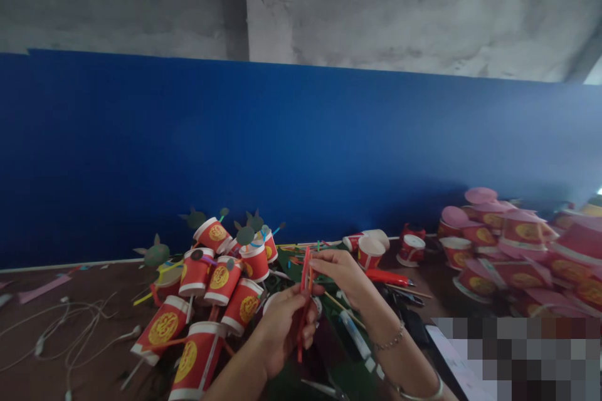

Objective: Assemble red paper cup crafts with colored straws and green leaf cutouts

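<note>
My left hand (286, 322) is closed around thin red strips (305, 266), straws or folded paper, that stand nearly upright and stick out above and below the fingers. The fingertips of my right hand (339, 272) pinch the upper part of an orange-red strip beside them. Something white with a rounded edge shows behind my left fingers; I cannot make out what it is. Left of my hands lies a heap of red paper cups (221, 279) with yellow emblems. Several carry coloured strips and dark green cut-out heads (157, 254). Scissors (324, 388) lie below my hands, partly out of view.
Beyond the table (108, 344) stands a blue panel (282, 150). White earphones (70, 332) lie tangled at left. Right of my hands are plain cups (370, 252), a red tool (390, 277) and a small clear tube (355, 333). Pink-topped cups (522, 229) pile up farther right.
</note>
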`<state>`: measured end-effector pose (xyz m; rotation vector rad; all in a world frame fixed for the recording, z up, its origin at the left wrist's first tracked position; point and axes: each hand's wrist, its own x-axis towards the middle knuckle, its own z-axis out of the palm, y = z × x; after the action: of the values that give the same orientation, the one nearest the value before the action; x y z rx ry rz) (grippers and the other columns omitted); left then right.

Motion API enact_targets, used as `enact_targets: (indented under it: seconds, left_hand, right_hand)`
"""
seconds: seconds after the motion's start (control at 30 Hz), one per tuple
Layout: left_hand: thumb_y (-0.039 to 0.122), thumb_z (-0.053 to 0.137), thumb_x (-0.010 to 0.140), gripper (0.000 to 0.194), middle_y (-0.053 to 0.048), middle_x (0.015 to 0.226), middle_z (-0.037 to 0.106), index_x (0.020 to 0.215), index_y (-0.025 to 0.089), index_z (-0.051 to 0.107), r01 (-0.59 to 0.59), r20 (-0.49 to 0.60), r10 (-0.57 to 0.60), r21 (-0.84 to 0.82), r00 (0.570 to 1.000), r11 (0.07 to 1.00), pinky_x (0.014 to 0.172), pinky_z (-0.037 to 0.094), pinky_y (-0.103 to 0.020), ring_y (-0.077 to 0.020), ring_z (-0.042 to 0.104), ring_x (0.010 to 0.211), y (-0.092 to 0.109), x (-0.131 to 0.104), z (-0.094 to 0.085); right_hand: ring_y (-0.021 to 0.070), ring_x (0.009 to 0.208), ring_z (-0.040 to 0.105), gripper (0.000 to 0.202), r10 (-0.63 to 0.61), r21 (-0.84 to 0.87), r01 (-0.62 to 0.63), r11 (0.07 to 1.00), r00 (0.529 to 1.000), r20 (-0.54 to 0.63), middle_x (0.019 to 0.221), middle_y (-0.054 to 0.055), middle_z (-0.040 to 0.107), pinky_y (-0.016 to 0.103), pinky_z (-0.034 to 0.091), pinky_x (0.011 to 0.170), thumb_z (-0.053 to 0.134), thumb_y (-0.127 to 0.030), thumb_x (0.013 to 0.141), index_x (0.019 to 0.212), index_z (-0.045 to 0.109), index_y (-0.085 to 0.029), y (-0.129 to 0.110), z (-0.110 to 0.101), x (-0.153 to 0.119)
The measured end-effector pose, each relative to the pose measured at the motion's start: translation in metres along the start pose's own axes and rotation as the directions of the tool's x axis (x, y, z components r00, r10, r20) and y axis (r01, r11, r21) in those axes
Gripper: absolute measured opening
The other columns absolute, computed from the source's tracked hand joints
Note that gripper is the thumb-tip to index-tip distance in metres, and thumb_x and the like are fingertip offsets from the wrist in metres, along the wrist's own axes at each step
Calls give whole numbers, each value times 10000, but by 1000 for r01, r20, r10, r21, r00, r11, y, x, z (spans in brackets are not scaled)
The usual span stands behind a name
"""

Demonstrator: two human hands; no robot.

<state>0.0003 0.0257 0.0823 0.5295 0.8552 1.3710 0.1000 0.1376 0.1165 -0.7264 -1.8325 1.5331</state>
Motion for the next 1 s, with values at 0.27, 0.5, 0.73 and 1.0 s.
enact_targets:
  seconds: [0.27, 0.5, 0.73, 1.0]
  left_hand:
    - [267, 572, 749, 272, 31, 506, 539, 962, 103, 611, -25, 24, 24, 18, 999, 1000, 359, 346, -206, -87, 442, 348, -4, 3, -4]
    - [306, 555, 811, 296, 6, 526, 566, 996, 84, 616, -43, 45, 43, -2, 998, 999, 360, 366, -207, -95, 462, 361, -2, 0, -1]
    - [335, 581, 802, 301, 23, 515, 545, 986, 99, 614, -51, 60, 52, -3, 997, 999, 346, 385, -200, -89, 460, 348, -4, 1, -3]
    - [401, 656, 751, 318, 32, 503, 549, 895, 119, 619, -40, 59, 38, 34, 998, 999, 339, 404, -198, -83, 465, 336, -4, 1, -2]
  right_hand:
    - [138, 634, 535, 244, 22, 98, -20, 995, 1000, -13, 661, 18, 639, 265, 413, 622, 712, -374, 631, 709, 712, -143, -6, 0, -1]
    - [73, 492, 368, 217, 7, 137, 1, 991, 998, -57, 528, -45, 509, 223, 260, 476, 692, -362, 639, 636, 635, -153, -4, 2, -2]
    - [79, 495, 404, 219, -5, 164, 15, 986, 998, -64, 543, -28, 543, 217, 280, 469, 687, -365, 634, 657, 639, -152, -8, 6, -4]
    - [85, 504, 425, 240, 11, 109, -5, 994, 999, -49, 576, -3, 587, 218, 287, 464, 681, -376, 649, 704, 710, -145, -10, 7, -6]
